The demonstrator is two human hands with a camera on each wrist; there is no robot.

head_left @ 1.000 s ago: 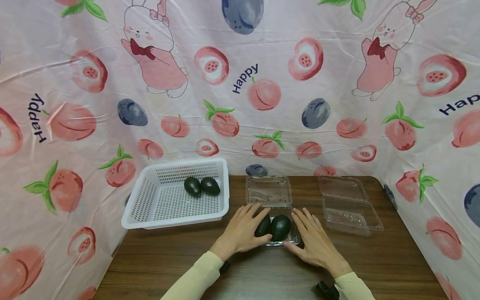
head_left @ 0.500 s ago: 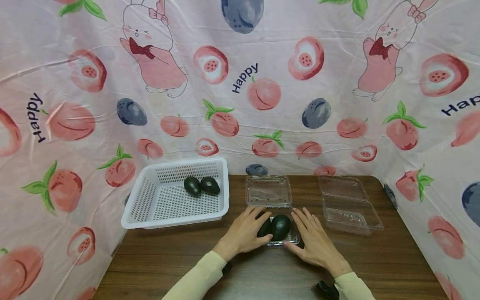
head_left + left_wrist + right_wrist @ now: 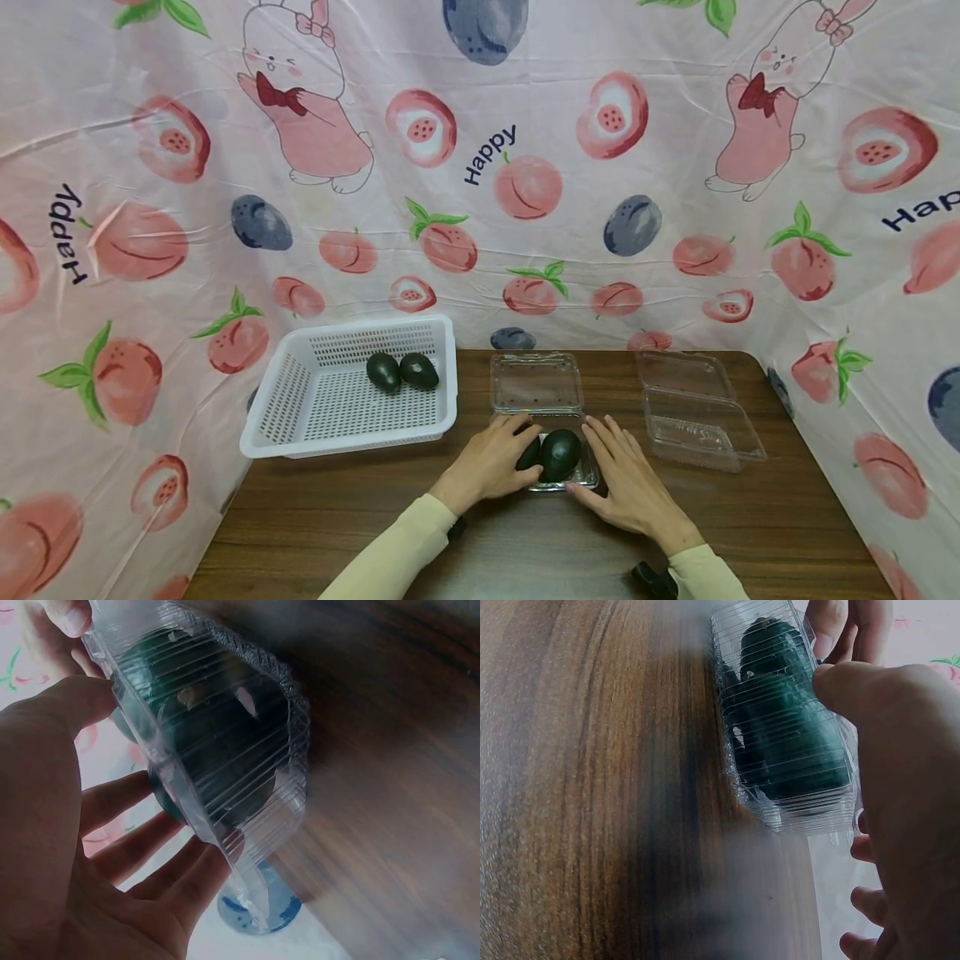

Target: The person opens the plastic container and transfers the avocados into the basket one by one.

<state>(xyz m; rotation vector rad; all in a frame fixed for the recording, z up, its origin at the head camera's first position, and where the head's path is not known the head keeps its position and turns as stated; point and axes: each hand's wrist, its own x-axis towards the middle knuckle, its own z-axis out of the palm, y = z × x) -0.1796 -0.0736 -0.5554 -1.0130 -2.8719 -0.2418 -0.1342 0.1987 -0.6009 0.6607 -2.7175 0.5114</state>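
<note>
In the head view, an open clear plastic clamshell box sits mid-table, its lid laid back behind it. Two dark green avocados lie in its base: the right avocado shows fully, the left avocado is partly covered by my left hand. That hand grips the left avocado, thumb in front and fingers over its far side. My right hand rests along the box's right side, fingers straight, thumb at the front corner. In the right wrist view its thumb touches the rim.
A white perforated plastic basket stands at the back left with two more avocados in it. On the right lies another open clear clamshell box. Printed cloth walls in the brown wooden table.
My left hand has shifted slightly, its fingers settling a little lower over the left avocado. The right hand has stayed in place at the box's side.
</note>
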